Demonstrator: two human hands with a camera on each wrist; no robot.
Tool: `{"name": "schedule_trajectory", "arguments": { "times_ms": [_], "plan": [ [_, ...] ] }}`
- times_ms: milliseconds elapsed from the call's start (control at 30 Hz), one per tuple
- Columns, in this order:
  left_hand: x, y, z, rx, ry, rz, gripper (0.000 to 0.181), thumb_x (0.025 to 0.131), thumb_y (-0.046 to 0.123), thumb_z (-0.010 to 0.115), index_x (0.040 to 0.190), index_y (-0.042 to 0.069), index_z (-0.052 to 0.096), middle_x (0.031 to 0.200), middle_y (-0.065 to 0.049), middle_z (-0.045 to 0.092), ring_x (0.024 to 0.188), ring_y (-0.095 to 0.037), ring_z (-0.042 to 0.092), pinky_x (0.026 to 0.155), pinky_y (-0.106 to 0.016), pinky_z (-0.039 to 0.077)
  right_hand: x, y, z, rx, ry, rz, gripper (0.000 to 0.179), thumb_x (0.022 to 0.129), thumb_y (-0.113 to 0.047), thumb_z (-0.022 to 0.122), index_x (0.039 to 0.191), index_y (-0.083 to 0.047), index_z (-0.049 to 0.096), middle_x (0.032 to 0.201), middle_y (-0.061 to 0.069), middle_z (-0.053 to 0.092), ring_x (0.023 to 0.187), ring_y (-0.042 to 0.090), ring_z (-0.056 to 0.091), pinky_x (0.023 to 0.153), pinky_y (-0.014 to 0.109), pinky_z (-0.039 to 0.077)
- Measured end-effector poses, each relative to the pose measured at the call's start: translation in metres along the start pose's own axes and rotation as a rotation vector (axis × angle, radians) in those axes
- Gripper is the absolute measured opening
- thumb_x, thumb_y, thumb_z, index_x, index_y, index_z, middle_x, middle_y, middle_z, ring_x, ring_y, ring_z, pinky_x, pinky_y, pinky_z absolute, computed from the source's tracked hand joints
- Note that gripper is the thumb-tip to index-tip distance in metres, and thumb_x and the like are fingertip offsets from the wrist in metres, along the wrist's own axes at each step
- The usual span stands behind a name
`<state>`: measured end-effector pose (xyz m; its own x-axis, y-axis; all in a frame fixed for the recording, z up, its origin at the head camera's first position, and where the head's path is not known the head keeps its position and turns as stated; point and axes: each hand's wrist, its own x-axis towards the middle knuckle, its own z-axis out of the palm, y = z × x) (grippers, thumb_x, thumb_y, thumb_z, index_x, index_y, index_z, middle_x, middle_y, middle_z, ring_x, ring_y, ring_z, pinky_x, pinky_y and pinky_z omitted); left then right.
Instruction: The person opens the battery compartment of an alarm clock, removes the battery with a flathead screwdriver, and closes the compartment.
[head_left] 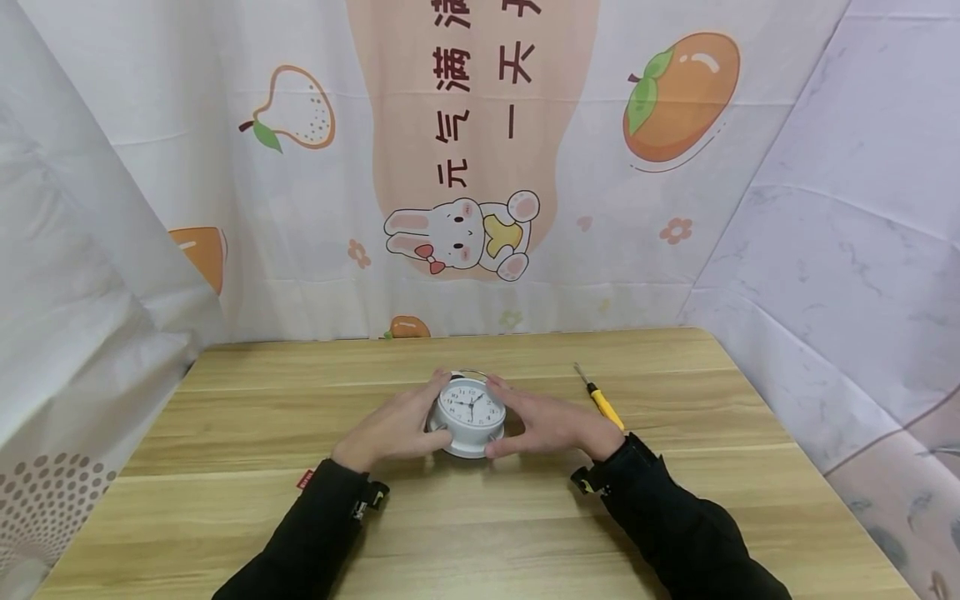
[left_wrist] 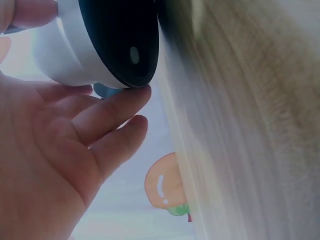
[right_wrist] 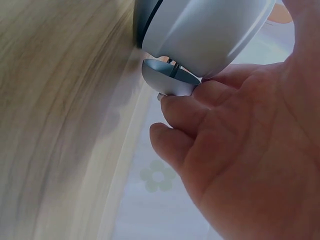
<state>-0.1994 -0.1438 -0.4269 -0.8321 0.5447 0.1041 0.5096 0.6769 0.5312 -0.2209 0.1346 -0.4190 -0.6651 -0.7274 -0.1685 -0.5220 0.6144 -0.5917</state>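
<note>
A small white alarm clock [head_left: 471,407] with a round dial is in the middle of the table, its face turned up toward the head camera. My left hand [head_left: 399,425] grips its left side, thumb at the near edge and fingers reaching round the far side. From the right, my right hand [head_left: 553,422] holds it in the same way. In the left wrist view the clock's black back [left_wrist: 122,37] shows close to the tabletop, with fingertips at its rim. The right wrist view shows fingers against a silver bell [right_wrist: 167,80] on the clock.
A screwdriver [head_left: 602,402] with a yellow handle lies on the wooden table [head_left: 225,417], beyond the right wrist. A small red tag [head_left: 304,479] shows beside the left sleeve. Printed curtains [head_left: 300,208] hang behind the table and along both sides.
</note>
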Motion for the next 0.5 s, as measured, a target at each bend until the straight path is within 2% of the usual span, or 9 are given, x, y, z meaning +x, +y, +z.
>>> {"name": "schedule_trajectory", "arguments": {
  "times_ms": [133, 233, 500],
  "plan": [
    [0.0005, 0.0003, -0.0012, 0.004, 0.013, 0.013, 0.087, 0.082, 0.036, 0.072, 0.154, 0.006, 0.036, 0.133, -0.011, 0.061, 0.106, -0.012, 0.060, 0.093, -0.033, 0.051, 0.0008, 0.0003, -0.0002, 0.005, -0.001, 0.004, 0.115, 0.084, -0.071, 0.067, 0.164, -0.010, 0.010, 0.170, 0.007, 0.004, 0.151, 0.015, 0.011, 0.120, 0.041, 0.022],
    [0.0002, 0.0011, -0.0022, -0.001, 0.009, 0.005, 0.084, 0.082, 0.037, 0.072, 0.153, 0.006, 0.039, 0.125, -0.007, 0.065, 0.100, -0.011, 0.061, 0.088, -0.032, 0.052, 0.0013, 0.0003, -0.0006, 0.007, -0.004, 0.005, 0.115, 0.084, -0.071, 0.067, 0.164, -0.009, 0.010, 0.170, 0.008, 0.005, 0.152, 0.015, 0.010, 0.120, 0.041, 0.021],
    [-0.0013, 0.0006, -0.0030, -0.013, -0.022, -0.044, 0.089, 0.084, 0.040, 0.070, 0.157, 0.004, 0.034, 0.129, -0.008, 0.064, 0.099, -0.012, 0.060, 0.091, -0.036, 0.051, 0.0018, -0.0009, -0.0008, 0.002, -0.007, 0.006, 0.117, 0.084, -0.072, 0.066, 0.163, -0.008, 0.009, 0.169, 0.010, 0.005, 0.152, 0.015, 0.010, 0.120, 0.040, 0.020]
  ]
}}
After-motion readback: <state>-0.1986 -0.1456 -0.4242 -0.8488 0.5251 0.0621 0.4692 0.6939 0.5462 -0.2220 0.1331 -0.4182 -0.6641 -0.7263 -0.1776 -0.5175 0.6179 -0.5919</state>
